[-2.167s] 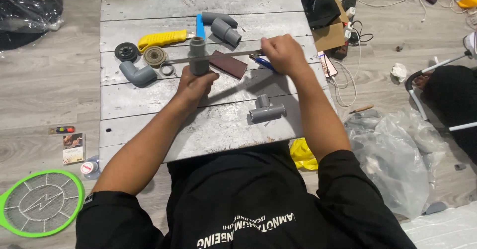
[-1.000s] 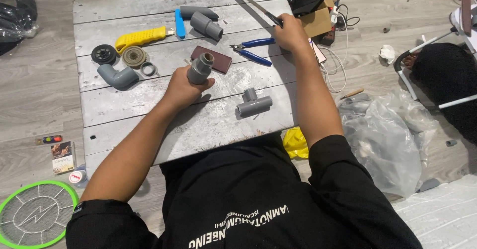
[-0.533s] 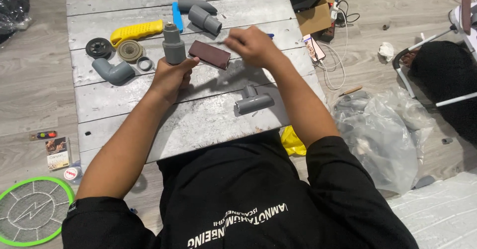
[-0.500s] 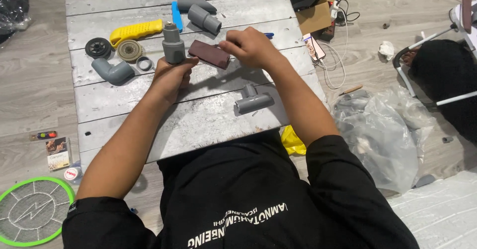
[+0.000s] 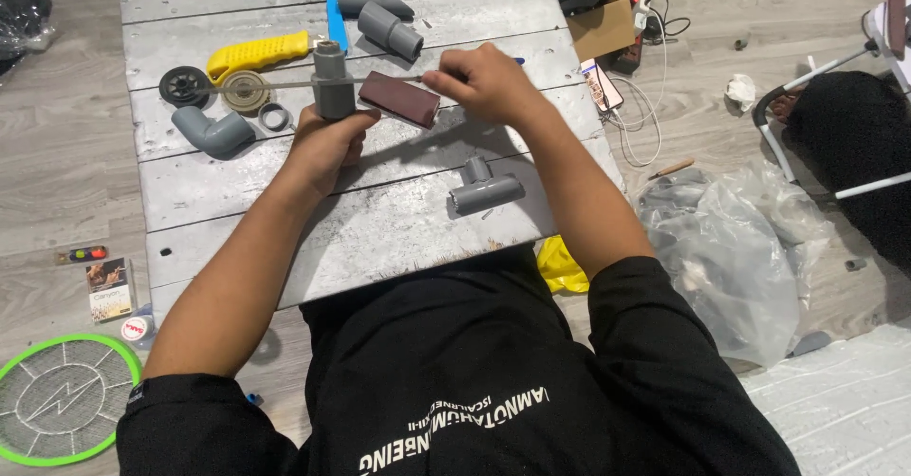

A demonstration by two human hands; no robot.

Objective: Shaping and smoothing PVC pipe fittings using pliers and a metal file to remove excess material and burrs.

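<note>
My left hand (image 5: 321, 146) grips a short grey pipe piece (image 5: 333, 82) and holds it upright on the grey plank table (image 5: 285, 239). My right hand (image 5: 486, 82) pinches one end of a long thin metal blade (image 5: 285, 84). The blade runs leftward and crosses the pipe piece near its top. A brown rectangular block (image 5: 399, 99) lies between the two hands. A grey tee fitting (image 5: 484, 189) rests on the table below my right hand.
On the table's left are a grey elbow (image 5: 213, 132), yellow utility knife (image 5: 258, 54), black wheel (image 5: 182, 85), tape roll (image 5: 247, 90) and small ring (image 5: 275, 115). More grey fittings (image 5: 389, 28) lie at the back. A clear plastic bag (image 5: 731, 239) and cardboard box (image 5: 603, 25) are to the right, a green swatter (image 5: 62, 410) at lower left.
My right hand reached to the far right, picked up the thin blade and brought it back across the pipe piece. My left hand stood the pipe piece upright.
</note>
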